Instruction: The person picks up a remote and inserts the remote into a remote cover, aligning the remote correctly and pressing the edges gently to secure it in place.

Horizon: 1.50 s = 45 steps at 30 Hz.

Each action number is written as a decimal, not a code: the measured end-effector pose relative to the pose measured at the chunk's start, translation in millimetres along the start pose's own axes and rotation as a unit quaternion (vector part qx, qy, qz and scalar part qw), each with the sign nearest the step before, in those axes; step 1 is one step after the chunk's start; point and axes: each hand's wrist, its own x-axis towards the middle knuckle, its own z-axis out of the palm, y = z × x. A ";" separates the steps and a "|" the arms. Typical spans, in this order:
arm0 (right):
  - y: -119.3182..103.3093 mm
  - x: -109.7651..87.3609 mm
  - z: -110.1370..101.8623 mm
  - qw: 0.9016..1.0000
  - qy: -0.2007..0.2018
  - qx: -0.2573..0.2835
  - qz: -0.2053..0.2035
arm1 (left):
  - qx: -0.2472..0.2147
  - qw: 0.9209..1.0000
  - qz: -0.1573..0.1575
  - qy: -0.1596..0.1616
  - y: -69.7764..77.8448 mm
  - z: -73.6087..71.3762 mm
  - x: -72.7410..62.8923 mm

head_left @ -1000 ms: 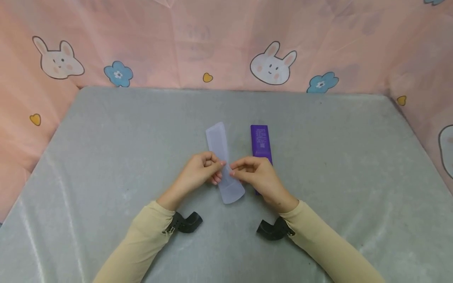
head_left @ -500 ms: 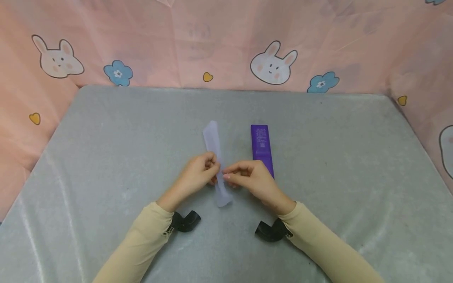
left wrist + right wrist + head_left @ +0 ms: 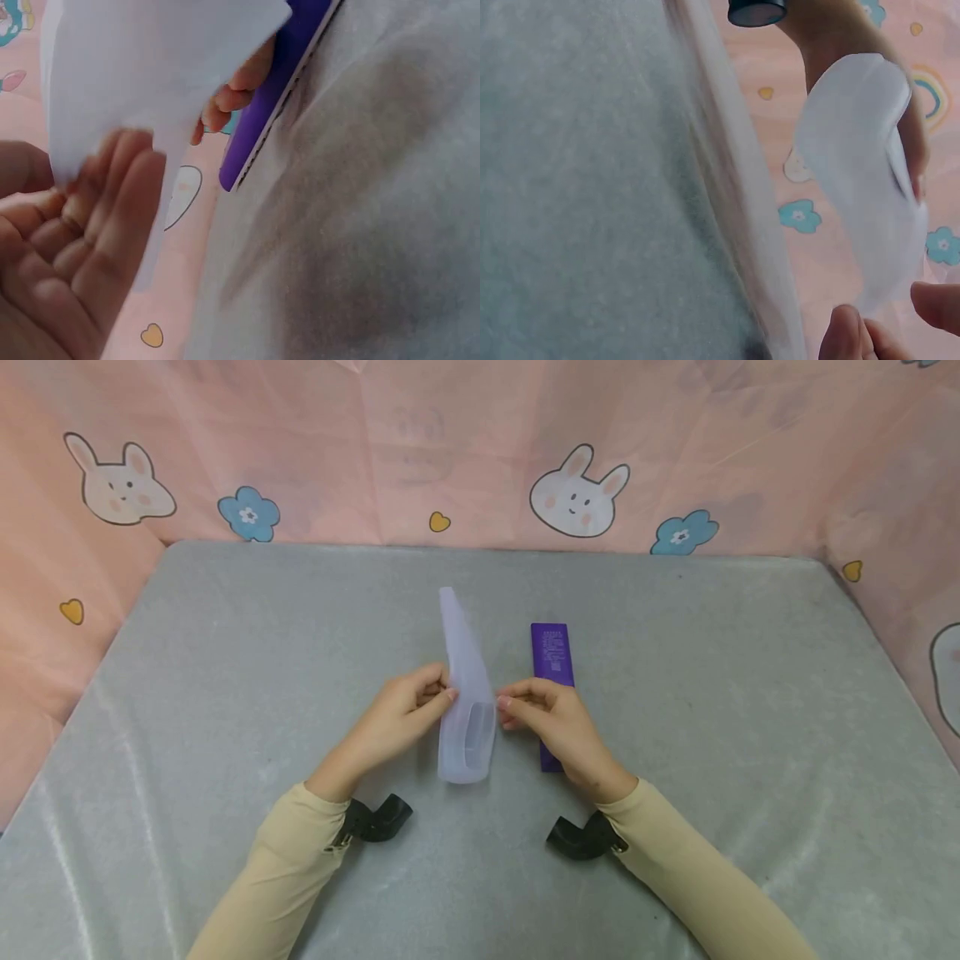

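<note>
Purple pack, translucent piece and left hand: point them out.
Purple pack [image 3: 552,653], head view: printed upper part.
Translucent piece [image 3: 468,678], head view: middle of its face.
Left hand [image 3: 393,717], head view: middle of the hand.

The translucent sheet [image 3: 468,672] looked like smooth, matt plastic, the purple box [image 3: 553,647] smooth card, the tablecloth [image 3: 720,693] faintly glossy fabric.

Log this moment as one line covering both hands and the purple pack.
left hand: pinches pale sheet | right hand: beside sheet's edge, contact unclear | purple pack: on gray table, partly hidden by right hand
</note>
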 end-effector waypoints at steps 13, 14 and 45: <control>1.3 0.9 -2.8 0.998 -0.016 0.053 0.027 | -0.103 0.993 -0.061 -0.023 -9.6 4.2 1.6; 1.5 1.0 -2.9 0.998 -0.016 0.051 0.028 | -0.125 0.989 -0.078 -0.025 -11.4 5.7 2.0; 3.0 1.3 -1.6 0.999 -0.002 -0.031 -0.008 | -0.456 0.868 -0.191 0.046 -31.3 37.0 5.1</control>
